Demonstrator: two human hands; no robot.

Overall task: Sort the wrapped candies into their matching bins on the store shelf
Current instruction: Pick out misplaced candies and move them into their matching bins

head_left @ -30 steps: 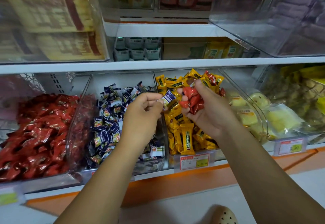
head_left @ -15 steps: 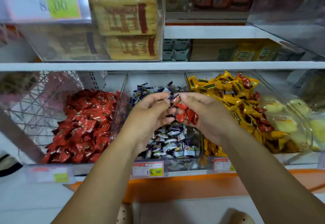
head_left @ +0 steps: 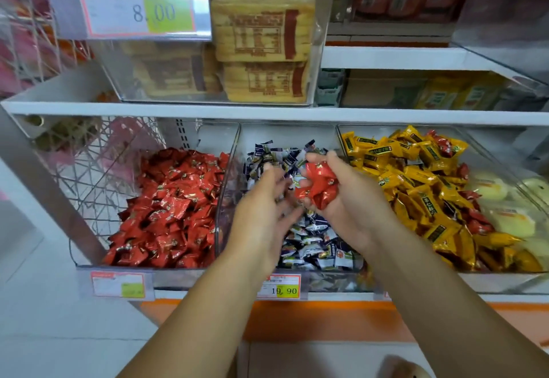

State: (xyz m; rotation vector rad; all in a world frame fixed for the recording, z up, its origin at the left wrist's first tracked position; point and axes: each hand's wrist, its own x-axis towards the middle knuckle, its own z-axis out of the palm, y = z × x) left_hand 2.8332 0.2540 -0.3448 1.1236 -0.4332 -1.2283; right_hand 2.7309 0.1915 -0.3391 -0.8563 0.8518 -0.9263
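Red wrapped candies (head_left: 319, 187) held in right hand (head_left: 350, 208), fingers curled round them, over blue candy bin (head_left: 285, 135) | left hand (head_left: 261, 214) now off the bunch, fingers spread, blurred | reds likely bound for red candy bin (head_left: 208, 137), left of it

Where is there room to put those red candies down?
Bare room lies at the back of the red candy bin, behind its heap. A thinner strip shows behind the blue candies. The yellow bin is heaped; the left hand and right hand, holding red candies, crowd the middle.
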